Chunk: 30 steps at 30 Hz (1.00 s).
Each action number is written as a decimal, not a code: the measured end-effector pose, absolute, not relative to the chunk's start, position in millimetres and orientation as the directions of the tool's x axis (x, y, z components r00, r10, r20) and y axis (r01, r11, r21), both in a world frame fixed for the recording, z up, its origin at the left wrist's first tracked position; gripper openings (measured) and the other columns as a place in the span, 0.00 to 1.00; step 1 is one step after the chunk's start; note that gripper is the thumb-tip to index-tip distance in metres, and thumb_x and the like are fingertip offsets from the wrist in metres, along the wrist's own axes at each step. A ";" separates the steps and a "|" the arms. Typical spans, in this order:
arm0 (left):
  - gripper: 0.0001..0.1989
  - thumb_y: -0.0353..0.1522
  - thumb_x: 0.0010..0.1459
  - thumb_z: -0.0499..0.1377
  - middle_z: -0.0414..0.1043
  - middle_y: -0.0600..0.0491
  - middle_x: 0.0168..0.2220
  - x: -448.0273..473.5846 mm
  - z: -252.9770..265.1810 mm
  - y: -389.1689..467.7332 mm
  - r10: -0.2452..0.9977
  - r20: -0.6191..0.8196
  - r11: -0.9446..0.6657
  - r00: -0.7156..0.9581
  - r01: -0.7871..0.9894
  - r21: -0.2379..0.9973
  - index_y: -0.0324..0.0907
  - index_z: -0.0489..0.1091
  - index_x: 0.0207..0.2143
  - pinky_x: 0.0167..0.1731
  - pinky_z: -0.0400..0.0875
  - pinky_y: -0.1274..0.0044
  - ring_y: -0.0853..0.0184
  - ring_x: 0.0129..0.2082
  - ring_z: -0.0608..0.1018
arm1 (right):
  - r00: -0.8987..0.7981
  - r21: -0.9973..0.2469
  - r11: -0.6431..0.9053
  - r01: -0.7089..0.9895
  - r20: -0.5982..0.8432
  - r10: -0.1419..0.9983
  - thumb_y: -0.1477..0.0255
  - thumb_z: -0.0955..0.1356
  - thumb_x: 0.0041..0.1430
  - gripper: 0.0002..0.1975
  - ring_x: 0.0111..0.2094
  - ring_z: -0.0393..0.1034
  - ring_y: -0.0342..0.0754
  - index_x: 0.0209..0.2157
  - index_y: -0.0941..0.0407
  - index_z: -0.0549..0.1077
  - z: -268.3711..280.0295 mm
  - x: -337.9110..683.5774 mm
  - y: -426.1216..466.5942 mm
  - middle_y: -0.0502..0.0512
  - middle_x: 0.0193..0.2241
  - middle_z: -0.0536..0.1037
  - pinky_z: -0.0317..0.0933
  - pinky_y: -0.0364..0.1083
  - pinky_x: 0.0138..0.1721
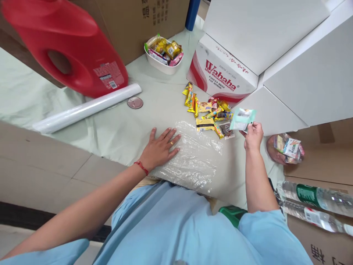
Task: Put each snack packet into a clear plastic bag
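Note:
My left hand lies flat with fingers spread on the left edge of a clear plastic sheet, which is spread wrinkled on the cloth-covered table. In my right hand is a light green snack packet, pinched at its lower right corner and raised at the right end of a snack pile. That pile holds several small wrapped snacks, among them a yellow packet, a grey packet and narrow yellow sticks. It sits just beyond the sheet's far edge.
A white bowl of snacks stands at the back, left of a Wahaha carton. On the left are a red jug, a plastic film roll and a round disc. A snack bag and water bottles are at right.

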<state>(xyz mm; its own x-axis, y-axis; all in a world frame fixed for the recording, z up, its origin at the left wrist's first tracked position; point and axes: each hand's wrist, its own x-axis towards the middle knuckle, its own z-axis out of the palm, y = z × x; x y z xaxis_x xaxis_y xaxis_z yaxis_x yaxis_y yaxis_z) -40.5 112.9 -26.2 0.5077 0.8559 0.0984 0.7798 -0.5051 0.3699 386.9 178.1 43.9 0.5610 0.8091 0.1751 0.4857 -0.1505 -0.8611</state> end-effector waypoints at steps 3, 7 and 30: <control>0.30 0.46 0.75 0.45 0.51 0.47 0.77 -40.4 -27.1 113.4 0.855 0.093 -0.504 0.510 0.776 0.378 0.54 0.56 0.75 0.73 0.25 0.46 0.53 0.76 0.57 | 0.372 -0.873 -0.155 0.462 0.032 0.928 0.54 0.68 0.62 0.16 0.26 0.68 0.46 0.42 0.51 0.69 47.7 358.6 136.4 0.47 0.28 0.74 0.65 0.43 0.28; 0.30 0.46 0.75 0.45 0.51 0.46 0.77 -39.3 -25.7 113.3 0.854 0.087 -0.503 0.512 0.775 0.382 0.54 0.55 0.75 0.73 0.26 0.46 0.52 0.77 0.57 | -0.071 -0.775 -0.016 0.631 -0.077 0.994 0.58 0.66 0.68 0.14 0.32 0.73 0.48 0.43 0.52 0.76 33.0 293.3 101.6 0.52 0.33 0.79 0.69 0.46 0.36; 0.29 0.45 0.74 0.47 0.54 0.45 0.76 -37.9 -28.3 114.0 0.866 0.131 -0.491 0.483 0.769 0.410 0.55 0.57 0.75 0.73 0.30 0.44 0.50 0.75 0.60 | 0.271 -0.450 -0.102 0.887 0.331 0.904 0.59 0.61 0.71 0.25 0.60 0.67 0.64 0.60 0.58 0.72 0.4 318.1 129.0 0.71 0.57 0.76 0.55 0.68 0.65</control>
<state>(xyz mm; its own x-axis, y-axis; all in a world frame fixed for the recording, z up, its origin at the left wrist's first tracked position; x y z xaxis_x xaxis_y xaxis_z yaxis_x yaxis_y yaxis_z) -37.9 114.0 -28.3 0.4833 0.8656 0.1307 0.7688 -0.4911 0.4095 318.1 129.0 0.4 0.2714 0.9037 0.3311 0.8873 -0.1017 -0.4498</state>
